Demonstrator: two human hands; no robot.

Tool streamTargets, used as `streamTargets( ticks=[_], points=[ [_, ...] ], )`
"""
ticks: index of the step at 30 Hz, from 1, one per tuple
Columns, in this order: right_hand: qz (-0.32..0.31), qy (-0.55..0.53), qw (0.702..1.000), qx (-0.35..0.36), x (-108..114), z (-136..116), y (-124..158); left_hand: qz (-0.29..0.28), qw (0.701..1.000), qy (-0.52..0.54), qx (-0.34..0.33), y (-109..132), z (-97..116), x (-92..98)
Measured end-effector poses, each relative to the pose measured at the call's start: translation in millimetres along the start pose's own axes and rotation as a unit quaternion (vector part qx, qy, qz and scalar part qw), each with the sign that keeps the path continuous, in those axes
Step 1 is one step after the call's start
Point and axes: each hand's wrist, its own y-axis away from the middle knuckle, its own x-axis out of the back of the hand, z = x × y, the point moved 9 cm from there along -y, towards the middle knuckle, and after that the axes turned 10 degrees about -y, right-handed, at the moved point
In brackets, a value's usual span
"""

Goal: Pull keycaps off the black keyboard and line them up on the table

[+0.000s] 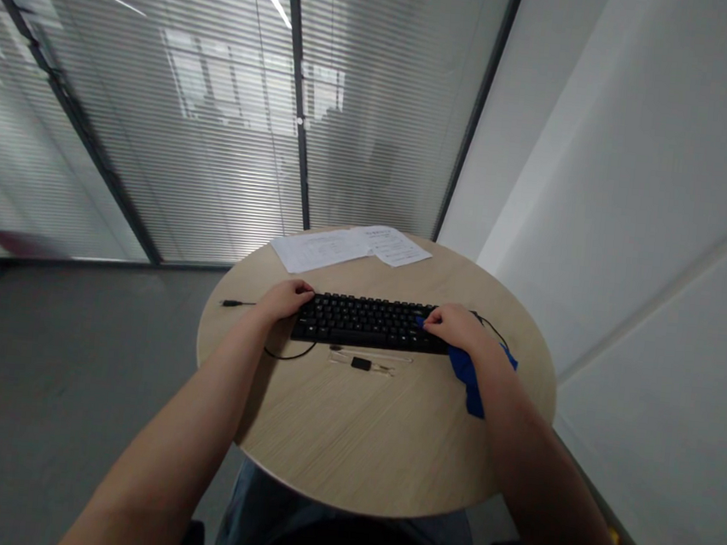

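My left hand [287,299] holds one keyboard [359,322] by its left end, on one table [360,443]; my right hand [454,324] pinches one cloth [464,372] over its keys. At least two papers [340,249] lie beyond, print unreadably small.

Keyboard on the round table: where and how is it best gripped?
Probably by its two short ends, from left and right: the keyboard is long, narrow and lies flat across the table. The left hand touches its left end; the right hand, partly covering the right end, pinches the blue cloth, so should release that first.
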Motion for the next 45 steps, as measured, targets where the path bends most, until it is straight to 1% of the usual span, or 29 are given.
streamTargets(
  ticks=[2,6,8,16,18,23,25,27,31,34,45],
  points=[
    [-0.005,-0.002,1.0,0.008,-2,-4,0,0.001,1.0,0.0,0.0,0,0,-0.3],
    [-0.014,-0.013,0.999,0.04,-10,-22,-3,0.001,1.0,-0.005,0.005,-2,-2,-1.4],
    [-0.015,-0.017,0.999,0.043,-12,-24,-5,0.002,1.0,-0.008,0.006,-3,-2,-1.3],
    [-0.013,-0.028,1.0,0.005,-1,5,-1,0.001,1.0,-0.013,0.009,-1,0,0.7],
    [-0.008,-0.026,1.0,0.005,-1,4,-2,0.001,1.0,-0.015,0.012,-1,-1,0.6],
    [-0.011,-0.035,0.999,0.041,-12,-18,-5,-0.002,1.0,-0.014,0.011,-1,0,1.1],
    [-0.012,-0.037,0.998,0.046,-13,-21,-5,-0.003,1.0,-0.012,0.01,-1,1,1.2],
    [-0.011,-0.037,0.999,0.039,-11,-17,-4,-0.004,1.0,-0.01,0.009,-1,1,0.8],
    [-0.012,-0.027,1.0,0.006,-2,1,0,-0.002,1.0,-0.007,0.013,-1,-1,0.0],
    [-0.015,-0.021,1.0,-0.01,0,9,0,0.0,1.0,-0.004,0.011,-1,-2,-0.1],
    [-0.029,-0.03,0.999,-0.015,3,5,6,-0.009,1.0,-0.004,0.01,1,1,-0.5]
  ],
)
